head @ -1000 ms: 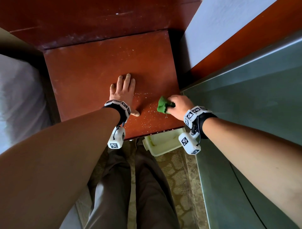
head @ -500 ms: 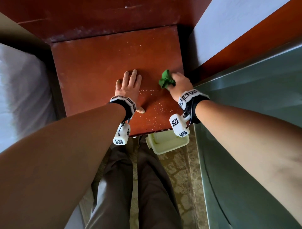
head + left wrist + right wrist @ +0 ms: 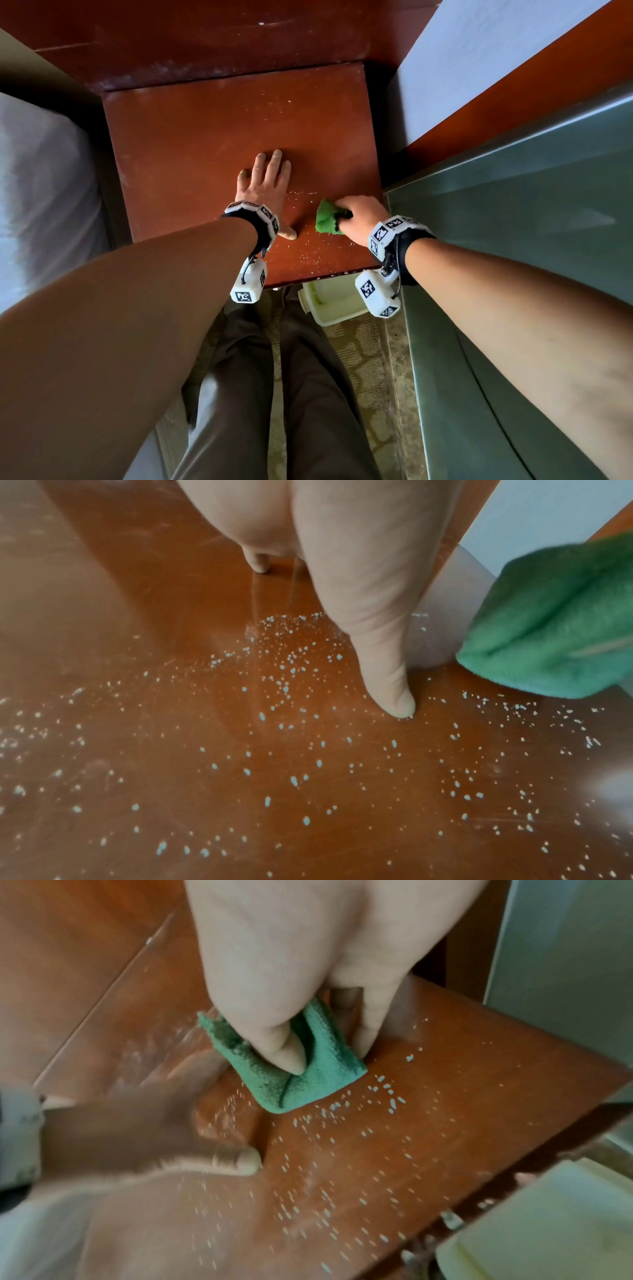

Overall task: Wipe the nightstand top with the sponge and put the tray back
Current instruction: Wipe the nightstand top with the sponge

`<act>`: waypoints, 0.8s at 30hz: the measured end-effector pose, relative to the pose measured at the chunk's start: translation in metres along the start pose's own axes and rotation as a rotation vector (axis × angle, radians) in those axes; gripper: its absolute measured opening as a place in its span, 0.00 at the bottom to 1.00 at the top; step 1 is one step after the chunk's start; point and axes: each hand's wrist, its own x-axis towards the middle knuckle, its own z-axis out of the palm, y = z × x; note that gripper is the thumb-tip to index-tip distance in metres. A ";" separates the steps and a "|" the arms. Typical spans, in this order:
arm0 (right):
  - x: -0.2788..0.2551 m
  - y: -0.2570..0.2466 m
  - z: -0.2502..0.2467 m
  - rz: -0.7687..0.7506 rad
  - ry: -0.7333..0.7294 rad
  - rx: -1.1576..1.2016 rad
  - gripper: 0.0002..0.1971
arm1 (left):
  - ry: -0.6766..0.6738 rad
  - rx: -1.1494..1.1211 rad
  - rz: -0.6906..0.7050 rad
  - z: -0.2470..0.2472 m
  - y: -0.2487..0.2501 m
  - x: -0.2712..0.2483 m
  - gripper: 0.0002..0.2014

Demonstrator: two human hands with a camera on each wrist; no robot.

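The reddish-brown nightstand top (image 3: 205, 144) carries scattered pale crumbs (image 3: 308, 253) near its front right. My right hand (image 3: 356, 219) grips a folded green sponge (image 3: 327, 217) (image 3: 301, 1074) (image 3: 555, 615) and presses it onto the wood by the right edge. My left hand (image 3: 265, 185) lies flat on the top with straight fingers, its thumb (image 3: 387, 685) pointing toward the sponge. A pale cream tray (image 3: 332, 301) (image 3: 548, 1226) sits on the floor below the nightstand's front edge, partly hidden by my right wrist camera.
A white bed (image 3: 41, 192) flanks the nightstand on the left. A grey-green panel (image 3: 513, 212) rises close on the right, with a white wall (image 3: 479, 58) behind it. My legs (image 3: 274, 394) stand on patterned carpet (image 3: 363, 359) in front.
My right hand has pulled the sponge back from the far right of the top toward the front edge. The left hand stays flat in the same place.
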 end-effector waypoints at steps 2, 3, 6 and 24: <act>0.004 -0.001 -0.010 0.080 0.066 0.075 0.05 | -0.009 -0.029 0.011 -0.004 -0.002 -0.001 0.76; 0.005 -0.001 -0.014 0.111 0.103 0.103 0.03 | -0.015 -0.055 0.013 -0.006 -0.004 -0.002 0.75; 0.013 -0.002 -0.021 0.172 0.197 0.169 0.06 | 0.001 -0.085 -0.005 -0.010 -0.015 -0.010 0.75; 0.037 -0.031 -0.014 0.111 0.272 -0.018 0.14 | -0.065 -0.013 -0.117 0.015 -0.057 -0.030 0.78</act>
